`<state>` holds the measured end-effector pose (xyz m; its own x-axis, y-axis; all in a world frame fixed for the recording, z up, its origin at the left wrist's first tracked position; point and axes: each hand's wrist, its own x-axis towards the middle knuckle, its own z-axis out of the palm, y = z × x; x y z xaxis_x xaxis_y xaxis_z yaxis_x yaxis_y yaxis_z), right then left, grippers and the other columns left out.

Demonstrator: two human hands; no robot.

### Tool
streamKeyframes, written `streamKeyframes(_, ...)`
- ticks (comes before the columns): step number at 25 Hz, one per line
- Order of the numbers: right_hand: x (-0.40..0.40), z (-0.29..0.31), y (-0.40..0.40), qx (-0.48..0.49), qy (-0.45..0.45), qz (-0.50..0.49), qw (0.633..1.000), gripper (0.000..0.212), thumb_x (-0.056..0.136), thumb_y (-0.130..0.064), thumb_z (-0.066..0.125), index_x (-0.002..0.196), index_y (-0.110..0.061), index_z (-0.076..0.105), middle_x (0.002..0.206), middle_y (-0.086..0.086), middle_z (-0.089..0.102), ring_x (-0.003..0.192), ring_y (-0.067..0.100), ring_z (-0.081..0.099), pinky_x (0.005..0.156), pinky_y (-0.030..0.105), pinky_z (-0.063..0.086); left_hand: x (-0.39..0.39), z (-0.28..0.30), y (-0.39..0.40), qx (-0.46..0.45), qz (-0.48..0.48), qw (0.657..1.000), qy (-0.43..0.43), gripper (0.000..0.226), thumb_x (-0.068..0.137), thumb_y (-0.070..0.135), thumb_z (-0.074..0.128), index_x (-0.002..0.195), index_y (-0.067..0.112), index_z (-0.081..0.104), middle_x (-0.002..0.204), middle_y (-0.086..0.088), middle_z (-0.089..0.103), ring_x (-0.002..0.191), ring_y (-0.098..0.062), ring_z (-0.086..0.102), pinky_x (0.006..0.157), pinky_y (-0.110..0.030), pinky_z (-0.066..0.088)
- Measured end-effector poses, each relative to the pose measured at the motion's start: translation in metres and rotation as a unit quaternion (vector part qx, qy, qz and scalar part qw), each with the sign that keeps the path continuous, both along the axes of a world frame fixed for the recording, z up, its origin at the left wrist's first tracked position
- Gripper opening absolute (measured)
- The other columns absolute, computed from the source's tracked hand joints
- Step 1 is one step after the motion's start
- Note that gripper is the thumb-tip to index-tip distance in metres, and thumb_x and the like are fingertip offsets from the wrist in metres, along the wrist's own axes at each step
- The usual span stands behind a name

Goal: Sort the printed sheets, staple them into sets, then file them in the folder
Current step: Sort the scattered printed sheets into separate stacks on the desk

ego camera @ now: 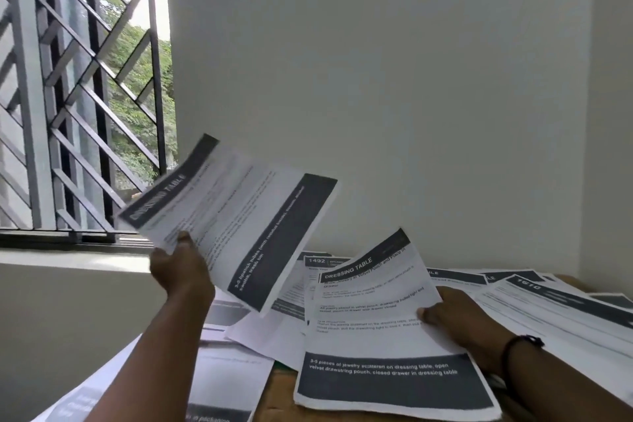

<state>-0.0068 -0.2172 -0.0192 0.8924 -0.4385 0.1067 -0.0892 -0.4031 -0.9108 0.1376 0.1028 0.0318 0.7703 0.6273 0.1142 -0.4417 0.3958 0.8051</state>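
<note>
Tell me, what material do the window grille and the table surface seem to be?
Window grille: probably painted metal, judging by its thin, straight grey bars. Table surface: looks like brown wood or laminate; only a small patch shows between the printed sheets, so this is uncertain.

sheet [236, 219] in left hand [181, 271]: white, dark grey bands. sheet by right hand [455, 319]: same. wrist band [520, 344] black.

Two printed sheets are lifted off the pile: a blurred "DRESSING TABLE" sheet [236, 226] w/ dark header and footer bands, raised and tilted at left, and a second "DRESSING TABLE" sheet [380, 329] at near right, angled up, text abt jewelry legible. More loose sheets [555, 305] lie overlapping across the desk, incl. ones numbered 1492 and 1610.
</note>
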Motion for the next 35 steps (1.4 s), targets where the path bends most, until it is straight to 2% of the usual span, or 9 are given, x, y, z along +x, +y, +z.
streamKeyframes(4, -0.001, 0.003, 0.002, 0.059, -0.036, -0.003, 0.998, 0.023, 0.086, -0.001, 0.064, 0.109, -0.006, 0.067, 0.094, 0.005, 0.071, 0.082, 0.020, 0.067, 0.061, 0.024, 0.047, -0.010, -0.012, -0.024, 0.190, -0.209, 0.959, 0.019, 0.022, 0.095, 0.017, 0.059, 0.113, 0.005, 0.059, 0.108, -0.017, 0.067, 0.082, -0.030, 0.065, 0.074, -0.036, 0.055)
streamKeyframes(8, -0.009, 0.011, 0.013, 0.073, -0.062, 0.037, 0.995, 0.018, 0.088, 0.001, 0.060, 0.102, -0.007, 0.068, 0.086, 0.002, 0.072, 0.067, 0.011, 0.068, 0.050, 0.013, 0.048, -0.021, -0.023, -0.056, 0.358, -0.255, 0.897, 0.029, 0.006, 0.093, 0.021, 0.062, 0.093, 0.020, 0.067, 0.097, -0.005, 0.074, 0.081, -0.025, 0.072, 0.080, -0.045, 0.059)
streamKeyframes(10, -0.011, 0.012, 0.017, 0.106, -0.069, 0.089, 0.988, 0.016, 0.087, 0.000, 0.061, 0.099, -0.004, 0.070, 0.087, 0.012, 0.074, 0.074, 0.021, 0.072, 0.064, 0.025, 0.058, -0.024, -0.028, -0.064, 0.392, -0.284, 0.874, 0.041, 0.007, 0.093, 0.024, 0.061, 0.090, 0.024, 0.067, 0.091, 0.000, 0.075, 0.076, -0.023, 0.074, 0.076, -0.044, 0.060)
streamKeyframes(12, -0.010, 0.010, 0.020, 0.120, -0.072, 0.107, 0.984, 0.015, 0.086, -0.006, 0.064, 0.100, -0.007, 0.071, 0.093, 0.013, 0.075, 0.085, 0.030, 0.072, 0.079, 0.042, 0.059, -0.026, -0.031, -0.069, 0.383, -0.306, 0.870, 0.046, 0.006, 0.094, 0.022, 0.060, 0.096, 0.025, 0.066, 0.093, 0.000, 0.075, 0.078, -0.023, 0.074, 0.075, -0.043, 0.061)
streamKeyframes(16, -0.003, 0.005, 0.021, 0.136, -0.101, 0.069, 0.983, 0.015, 0.093, -0.008, 0.058, 0.104, -0.006, 0.068, 0.095, 0.009, 0.075, 0.080, 0.020, 0.072, 0.066, 0.026, 0.057, -0.020, -0.034, -0.070, 0.330, -0.338, 0.879, 0.061, 0.022, 0.094, 0.019, 0.060, 0.114, 0.017, 0.055, 0.103, -0.009, 0.072, 0.081, -0.028, 0.073, 0.066, -0.042, 0.061)
streamKeyframes(20, -0.002, 0.003, 0.025, 0.195, -0.099, 0.067, 0.974, 0.033, 0.094, -0.045, 0.053, 0.105, -0.017, 0.068, 0.104, 0.003, 0.072, 0.098, 0.025, 0.067, 0.091, 0.039, 0.052, -0.017, -0.037, -0.075, 0.296, -0.361, 0.880, 0.088, 0.031, 0.094, 0.016, 0.059, 0.122, 0.017, 0.047, 0.105, -0.011, 0.070, 0.083, -0.031, 0.073, 0.069, -0.048, 0.061)
streamKeyframes(23, -0.010, 0.003, 0.040, 0.163, -0.091, 0.132, 0.974, 0.006, 0.093, -0.017, 0.061, 0.097, -0.019, 0.065, 0.099, 0.001, 0.074, 0.082, 0.014, 0.072, 0.070, 0.024, 0.057, -0.023, -0.035, -0.078, 0.265, -0.393, 0.876, 0.087, 0.044, 0.089, 0.006, 0.066, 0.121, 0.018, 0.038, 0.105, -0.015, 0.068, 0.084, -0.035, 0.072, 0.064, -0.047, 0.061)
streamKeyframes(30, -0.007, 0.010, 0.032, 0.223, -0.167, 0.117, 0.953, 0.028, 0.092, -0.007, 0.061, 0.119, -0.008, 0.060, 0.111, 0.011, 0.071, 0.103, 0.030, 0.067, 0.098, 0.048, 0.049, -0.034, -0.021, -0.055, 0.137, -0.682, 0.717, 0.037, 0.077, 0.056, 0.000, 0.088, 0.125, 0.008, 0.055, 0.125, -0.026, 0.062, 0.102, -0.043, 0.067, 0.074, -0.055, 0.058)
streamKeyframes(35, -0.017, 0.026, 0.018, 0.206, -0.062, 0.058, 0.975, 0.042, 0.096, -0.048, 0.046, 0.096, -0.011, 0.067, 0.086, 0.007, 0.069, 0.064, 0.026, 0.063, 0.058, 0.029, 0.050, -0.026, -0.022, -0.058, 0.179, -0.530, 0.828, 0.046, 0.042, 0.083, -0.011, 0.056, 0.122, 0.004, 0.057, 0.110, -0.024, 0.069, 0.092, -0.042, 0.070, 0.067, -0.052, 0.059)
